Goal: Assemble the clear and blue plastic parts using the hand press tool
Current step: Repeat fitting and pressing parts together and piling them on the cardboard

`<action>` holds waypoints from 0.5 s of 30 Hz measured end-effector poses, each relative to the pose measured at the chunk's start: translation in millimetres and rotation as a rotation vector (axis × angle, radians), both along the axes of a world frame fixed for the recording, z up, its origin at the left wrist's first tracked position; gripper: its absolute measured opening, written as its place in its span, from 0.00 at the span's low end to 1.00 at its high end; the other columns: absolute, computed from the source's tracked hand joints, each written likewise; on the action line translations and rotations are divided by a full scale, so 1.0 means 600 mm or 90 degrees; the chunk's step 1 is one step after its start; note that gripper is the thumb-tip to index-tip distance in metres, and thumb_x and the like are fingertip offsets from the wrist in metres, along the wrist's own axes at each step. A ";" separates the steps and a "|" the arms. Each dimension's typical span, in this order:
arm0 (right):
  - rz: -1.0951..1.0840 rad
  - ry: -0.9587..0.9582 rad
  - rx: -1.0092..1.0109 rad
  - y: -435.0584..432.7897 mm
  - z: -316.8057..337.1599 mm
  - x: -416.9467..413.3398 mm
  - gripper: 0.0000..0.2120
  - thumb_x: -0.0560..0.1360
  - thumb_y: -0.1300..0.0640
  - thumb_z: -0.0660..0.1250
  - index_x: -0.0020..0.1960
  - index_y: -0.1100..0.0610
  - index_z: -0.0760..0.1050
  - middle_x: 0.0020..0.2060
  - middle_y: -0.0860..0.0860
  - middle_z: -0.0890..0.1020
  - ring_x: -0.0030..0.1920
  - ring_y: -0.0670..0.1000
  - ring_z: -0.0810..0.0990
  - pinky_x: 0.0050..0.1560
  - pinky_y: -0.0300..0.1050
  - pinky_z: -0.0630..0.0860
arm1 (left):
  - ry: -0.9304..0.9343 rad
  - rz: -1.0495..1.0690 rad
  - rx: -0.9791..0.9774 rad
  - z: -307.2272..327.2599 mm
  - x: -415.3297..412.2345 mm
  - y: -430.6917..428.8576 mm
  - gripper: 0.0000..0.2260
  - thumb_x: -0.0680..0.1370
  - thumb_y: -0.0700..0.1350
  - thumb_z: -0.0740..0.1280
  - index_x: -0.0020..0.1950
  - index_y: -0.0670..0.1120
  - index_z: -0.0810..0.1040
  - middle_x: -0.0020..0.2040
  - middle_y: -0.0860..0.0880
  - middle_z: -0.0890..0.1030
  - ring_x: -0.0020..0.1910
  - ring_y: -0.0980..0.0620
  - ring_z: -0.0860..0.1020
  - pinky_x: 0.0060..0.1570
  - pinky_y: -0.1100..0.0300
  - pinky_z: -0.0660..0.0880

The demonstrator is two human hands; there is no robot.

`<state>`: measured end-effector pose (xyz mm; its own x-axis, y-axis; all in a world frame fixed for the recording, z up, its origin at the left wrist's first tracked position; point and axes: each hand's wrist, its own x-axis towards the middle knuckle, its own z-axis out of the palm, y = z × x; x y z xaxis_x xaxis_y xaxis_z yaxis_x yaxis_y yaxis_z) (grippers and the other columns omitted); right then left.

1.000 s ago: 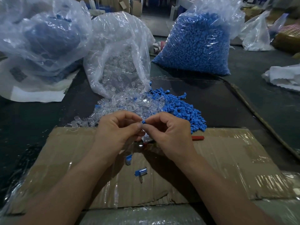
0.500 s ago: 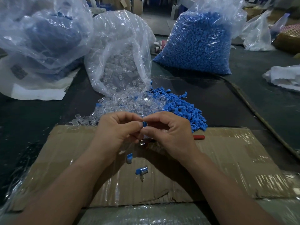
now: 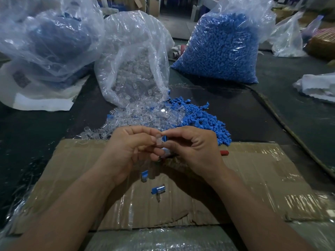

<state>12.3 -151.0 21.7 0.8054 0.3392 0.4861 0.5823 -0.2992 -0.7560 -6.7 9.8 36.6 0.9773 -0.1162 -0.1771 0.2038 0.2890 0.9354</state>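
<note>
My left hand (image 3: pixel 130 151) pinches a small clear plastic part (image 3: pixel 159 139) between thumb and fingers. Facing it, my right hand (image 3: pixel 195 149) pinches a blue plastic part (image 3: pixel 165 138) that touches the clear one. Both hands hover over the taped cardboard sheet (image 3: pixel 253 178). Behind them lie a pile of clear parts (image 3: pixel 141 116) and a pile of blue parts (image 3: pixel 204 122). Two joined clear-and-blue pieces (image 3: pixel 144 175) (image 3: pixel 159 189) lie on the cardboard under my hands. A red-handled tool (image 3: pixel 224 152) shows beside my right hand, mostly hidden.
An open bag of clear parts (image 3: pixel 134 57) stands behind the piles. A full bag of blue parts (image 3: pixel 223 46) sits at the back right, another plastic bag (image 3: pixel 45 38) at the back left. White wrapping (image 3: pixel 319 86) lies at the right edge of the dark table.
My hands have shifted slightly; the clear part now shows between my fingertips, pressed against the blue part. The pieces on the cardboard have not moved.
</note>
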 end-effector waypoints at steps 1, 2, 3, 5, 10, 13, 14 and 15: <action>-0.001 -0.001 -0.004 0.000 0.000 0.000 0.14 0.68 0.62 0.71 0.53 0.54 0.77 0.42 0.37 0.78 0.44 0.35 0.79 0.45 0.28 0.74 | 0.001 0.000 0.000 0.000 0.000 0.000 0.06 0.60 0.36 0.66 0.31 0.41 0.82 0.30 0.41 0.80 0.25 0.51 0.78 0.24 0.65 0.75; -0.001 -0.001 -0.006 -0.001 0.000 0.001 0.13 0.68 0.62 0.71 0.53 0.55 0.77 0.42 0.38 0.78 0.44 0.35 0.79 0.45 0.28 0.74 | 0.001 0.000 0.001 0.000 0.000 0.000 0.05 0.60 0.36 0.67 0.31 0.41 0.82 0.30 0.41 0.80 0.25 0.50 0.79 0.24 0.65 0.75; -0.001 -0.002 -0.008 -0.001 0.000 0.001 0.13 0.68 0.63 0.71 0.52 0.56 0.78 0.42 0.40 0.79 0.44 0.36 0.79 0.45 0.28 0.74 | 0.001 0.001 0.002 0.000 0.000 0.000 0.04 0.60 0.36 0.67 0.31 0.41 0.82 0.30 0.40 0.81 0.25 0.50 0.79 0.23 0.65 0.75; -0.004 -0.015 -0.011 -0.001 0.000 0.001 0.12 0.68 0.64 0.72 0.51 0.59 0.80 0.42 0.44 0.80 0.44 0.37 0.79 0.45 0.29 0.74 | 0.002 0.000 0.010 -0.001 -0.001 -0.001 0.04 0.60 0.36 0.69 0.31 0.42 0.82 0.30 0.40 0.81 0.25 0.50 0.79 0.23 0.65 0.75; 0.006 -0.053 -0.030 0.001 0.002 0.000 0.12 0.67 0.63 0.71 0.50 0.63 0.80 0.43 0.47 0.80 0.46 0.43 0.80 0.48 0.32 0.76 | 0.017 0.009 0.013 -0.003 0.000 -0.003 0.03 0.60 0.34 0.69 0.31 0.40 0.81 0.28 0.40 0.80 0.24 0.50 0.79 0.23 0.66 0.74; 0.005 -0.069 -0.055 0.001 0.004 -0.001 0.11 0.68 0.64 0.71 0.50 0.63 0.80 0.43 0.51 0.83 0.47 0.45 0.80 0.50 0.34 0.76 | 0.021 0.018 0.026 -0.007 0.001 -0.002 0.03 0.60 0.35 0.69 0.30 0.41 0.81 0.28 0.40 0.79 0.24 0.51 0.78 0.22 0.66 0.74; 0.004 -0.072 -0.064 0.002 0.006 -0.002 0.11 0.68 0.63 0.71 0.50 0.63 0.80 0.43 0.53 0.83 0.47 0.45 0.80 0.50 0.35 0.77 | 0.022 0.019 0.026 -0.008 0.000 -0.002 0.03 0.60 0.35 0.70 0.30 0.42 0.81 0.29 0.40 0.80 0.24 0.51 0.78 0.23 0.66 0.74; 0.003 -0.073 -0.077 0.002 0.008 -0.003 0.12 0.68 0.63 0.71 0.51 0.63 0.80 0.44 0.53 0.84 0.47 0.45 0.80 0.50 0.36 0.77 | 0.023 0.020 0.023 -0.009 -0.001 -0.001 0.03 0.61 0.35 0.70 0.31 0.42 0.81 0.29 0.40 0.80 0.24 0.51 0.78 0.23 0.66 0.74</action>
